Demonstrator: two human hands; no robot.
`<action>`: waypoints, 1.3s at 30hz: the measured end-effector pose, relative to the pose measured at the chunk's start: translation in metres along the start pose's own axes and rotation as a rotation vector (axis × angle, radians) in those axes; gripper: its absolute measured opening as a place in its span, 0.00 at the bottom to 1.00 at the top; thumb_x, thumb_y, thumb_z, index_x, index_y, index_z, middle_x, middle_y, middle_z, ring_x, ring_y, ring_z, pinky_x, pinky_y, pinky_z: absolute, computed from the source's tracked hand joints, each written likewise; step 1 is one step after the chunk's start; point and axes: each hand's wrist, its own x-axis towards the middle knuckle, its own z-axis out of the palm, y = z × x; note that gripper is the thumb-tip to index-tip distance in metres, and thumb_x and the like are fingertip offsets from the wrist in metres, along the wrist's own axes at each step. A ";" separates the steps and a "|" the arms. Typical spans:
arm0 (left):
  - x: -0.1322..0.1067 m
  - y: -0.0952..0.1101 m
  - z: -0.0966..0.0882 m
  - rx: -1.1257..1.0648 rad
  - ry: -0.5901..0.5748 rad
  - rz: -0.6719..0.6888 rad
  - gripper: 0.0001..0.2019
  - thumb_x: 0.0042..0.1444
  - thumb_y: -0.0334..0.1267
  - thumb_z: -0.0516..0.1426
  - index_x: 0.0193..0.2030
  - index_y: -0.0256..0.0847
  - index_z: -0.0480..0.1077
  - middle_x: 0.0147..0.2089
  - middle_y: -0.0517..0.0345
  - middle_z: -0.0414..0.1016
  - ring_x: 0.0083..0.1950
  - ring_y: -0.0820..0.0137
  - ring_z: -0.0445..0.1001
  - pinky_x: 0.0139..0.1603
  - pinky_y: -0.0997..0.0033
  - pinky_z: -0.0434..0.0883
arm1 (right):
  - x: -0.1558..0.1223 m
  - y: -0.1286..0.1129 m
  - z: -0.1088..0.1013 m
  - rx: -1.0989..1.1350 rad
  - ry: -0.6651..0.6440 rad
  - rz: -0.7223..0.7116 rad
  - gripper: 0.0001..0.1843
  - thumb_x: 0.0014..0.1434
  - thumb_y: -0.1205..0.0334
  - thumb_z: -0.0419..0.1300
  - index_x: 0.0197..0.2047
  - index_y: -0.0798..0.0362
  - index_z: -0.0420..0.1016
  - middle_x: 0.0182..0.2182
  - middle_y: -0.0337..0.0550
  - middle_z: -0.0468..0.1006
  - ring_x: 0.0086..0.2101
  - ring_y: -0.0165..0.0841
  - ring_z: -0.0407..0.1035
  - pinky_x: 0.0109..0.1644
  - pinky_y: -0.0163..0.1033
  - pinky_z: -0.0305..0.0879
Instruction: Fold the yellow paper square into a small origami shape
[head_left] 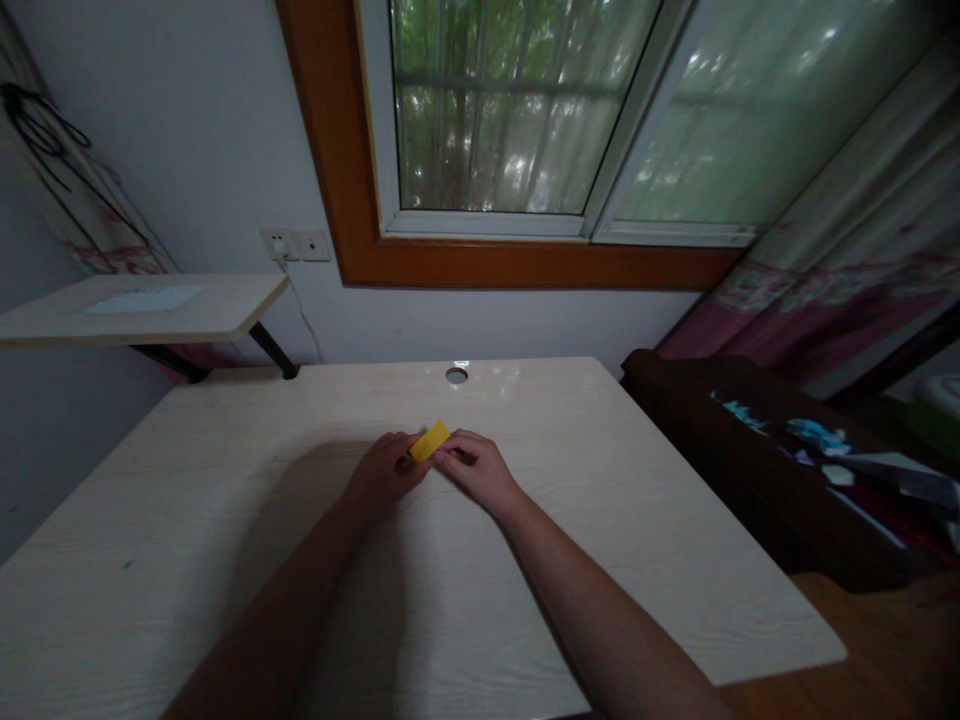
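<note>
A small flat yellow piece [430, 440], perhaps folded paper or card, sits between my two hands over the middle of a pale wooden table [225, 520]. My left hand [384, 475] has its fingers curled, pinching the piece's left end. My right hand [474, 468] pinches its right end, fingers bent together. Both hands rest low on or just above the tabletop. What lies under the fingers is hidden.
A round cable hole [456, 375] marks the table's far edge. A smaller side table [142, 308] with a white sheet stands at the left by the wall. A dark wooden bed frame [720, 440] with clutter borders the right. A window and curtain lie behind.
</note>
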 end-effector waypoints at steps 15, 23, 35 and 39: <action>0.000 -0.002 0.001 0.014 -0.007 0.008 0.15 0.60 0.44 0.56 0.50 0.41 0.71 0.43 0.52 0.75 0.45 0.64 0.71 0.50 0.63 0.69 | 0.001 -0.001 0.000 0.001 -0.013 0.016 0.08 0.60 0.57 0.62 0.35 0.51 0.79 0.30 0.42 0.76 0.32 0.32 0.70 0.35 0.36 0.65; 0.000 0.002 -0.002 0.003 -0.021 0.008 0.15 0.60 0.45 0.56 0.50 0.41 0.70 0.43 0.53 0.74 0.43 0.65 0.70 0.47 0.65 0.70 | 0.000 0.004 0.000 -0.015 -0.028 0.015 0.08 0.61 0.59 0.60 0.35 0.51 0.79 0.31 0.42 0.76 0.33 0.32 0.70 0.37 0.36 0.65; 0.000 0.001 -0.001 0.004 -0.013 0.004 0.14 0.60 0.43 0.55 0.50 0.41 0.70 0.44 0.51 0.74 0.44 0.64 0.71 0.49 0.63 0.70 | 0.001 0.005 -0.001 -0.054 -0.044 0.023 0.07 0.60 0.64 0.58 0.38 0.51 0.78 0.33 0.41 0.76 0.34 0.33 0.70 0.38 0.36 0.64; -0.001 0.002 -0.002 0.000 -0.017 0.021 0.14 0.62 0.43 0.53 0.49 0.40 0.70 0.45 0.50 0.74 0.45 0.64 0.71 0.51 0.62 0.69 | 0.001 0.005 -0.001 -0.080 -0.044 0.039 0.08 0.59 0.67 0.57 0.38 0.52 0.78 0.32 0.41 0.76 0.33 0.33 0.69 0.38 0.35 0.63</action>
